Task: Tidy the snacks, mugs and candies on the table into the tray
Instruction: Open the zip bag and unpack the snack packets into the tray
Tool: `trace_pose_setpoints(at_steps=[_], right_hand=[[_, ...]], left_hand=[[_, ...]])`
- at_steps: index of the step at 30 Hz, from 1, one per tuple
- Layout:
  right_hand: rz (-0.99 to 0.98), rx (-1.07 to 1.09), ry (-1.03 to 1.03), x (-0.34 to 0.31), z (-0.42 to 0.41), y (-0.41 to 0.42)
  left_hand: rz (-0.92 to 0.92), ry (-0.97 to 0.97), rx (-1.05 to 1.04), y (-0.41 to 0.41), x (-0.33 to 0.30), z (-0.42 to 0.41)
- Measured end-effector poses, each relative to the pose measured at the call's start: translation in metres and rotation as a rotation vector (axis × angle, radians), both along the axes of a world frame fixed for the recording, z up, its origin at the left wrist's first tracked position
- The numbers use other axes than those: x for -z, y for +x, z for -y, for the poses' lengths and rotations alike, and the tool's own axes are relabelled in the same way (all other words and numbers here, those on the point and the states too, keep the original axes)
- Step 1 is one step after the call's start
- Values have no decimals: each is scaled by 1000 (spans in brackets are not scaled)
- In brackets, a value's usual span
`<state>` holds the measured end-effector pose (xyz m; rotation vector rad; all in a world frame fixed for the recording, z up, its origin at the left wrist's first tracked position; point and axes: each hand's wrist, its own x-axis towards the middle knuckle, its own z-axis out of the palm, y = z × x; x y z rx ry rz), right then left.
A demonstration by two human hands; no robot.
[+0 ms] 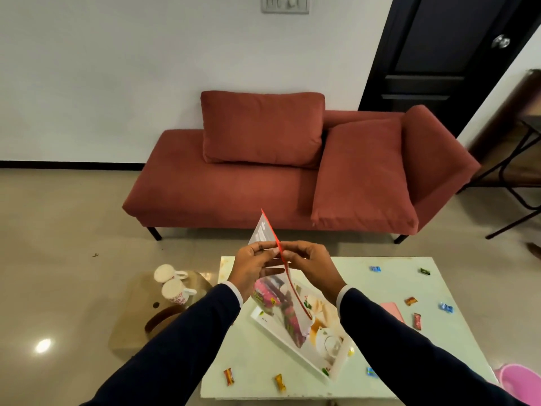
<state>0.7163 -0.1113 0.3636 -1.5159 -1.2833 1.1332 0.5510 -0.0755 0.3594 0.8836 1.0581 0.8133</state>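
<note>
Both hands, left [254, 263] and right [307, 263], are pinching the snack bag [278, 300] over the tray [336, 367]; candies [229, 376] and mugs [175, 293] are waiting.

Left hand [254, 263] and right hand [307, 263] raised, pinching.
</note>
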Motion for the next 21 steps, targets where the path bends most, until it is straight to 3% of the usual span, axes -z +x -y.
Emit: trace_pose_setpoints(at_steps=[8,21], right_hand=[[-143,-55,10,-12,15,82],[-43,-98,96,-13,13,133]], left_hand=[[-48,-5,-125,88,-19,20],[-24,-43,-151,134,-23,24]])
